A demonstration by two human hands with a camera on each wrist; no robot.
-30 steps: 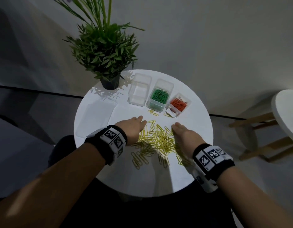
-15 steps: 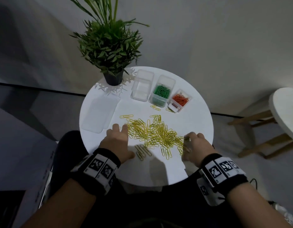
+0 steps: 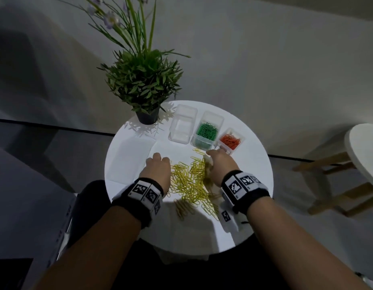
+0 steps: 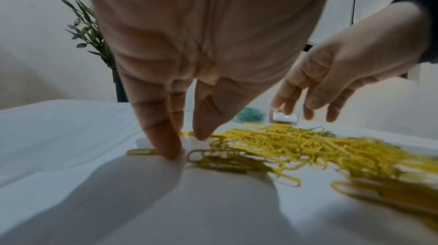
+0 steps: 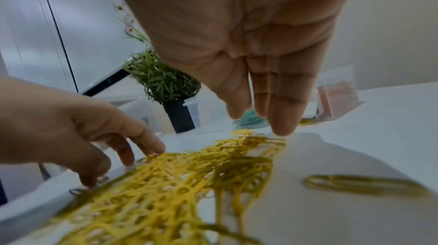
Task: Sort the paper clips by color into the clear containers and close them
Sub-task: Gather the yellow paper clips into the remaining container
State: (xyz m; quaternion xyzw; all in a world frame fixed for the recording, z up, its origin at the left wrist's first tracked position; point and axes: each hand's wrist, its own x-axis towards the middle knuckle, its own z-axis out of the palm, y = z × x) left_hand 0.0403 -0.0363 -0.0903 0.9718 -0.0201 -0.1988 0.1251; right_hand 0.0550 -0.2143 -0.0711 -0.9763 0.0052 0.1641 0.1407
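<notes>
Both hands frame a heap of yellow paper clips (image 3: pixel 191 183) on the round white table (image 3: pixel 252 176) in the head view: the left hand (image 3: pixel 157 169) lies palm down at the heap's left edge, fingers forward and holding nothing, and the right hand (image 3: pixel 220 164) reaches past the heap's far right corner toward the small clear container of orange clips (image 3: pixel 230 141). Beside it stand the clear container of green clips (image 3: pixel 206 132) and an empty clear container (image 3: pixel 183 124), all uncovered, in a row near a potted green plant (image 3: pixel 142 84). A flat clear lid (image 3: pixel 130 159) lies left.

From the left wrist, straight fingers (image 4: pixel 163 136) point down, one fingertip pressing the table on a clip; the heap stretches rightward.

From the right wrist, straight fingers (image 5: pixel 282 106) hang together above the heap's far end, empty. One loose clip (image 5: pixel 362 185) lies crosswise to the right.
</notes>
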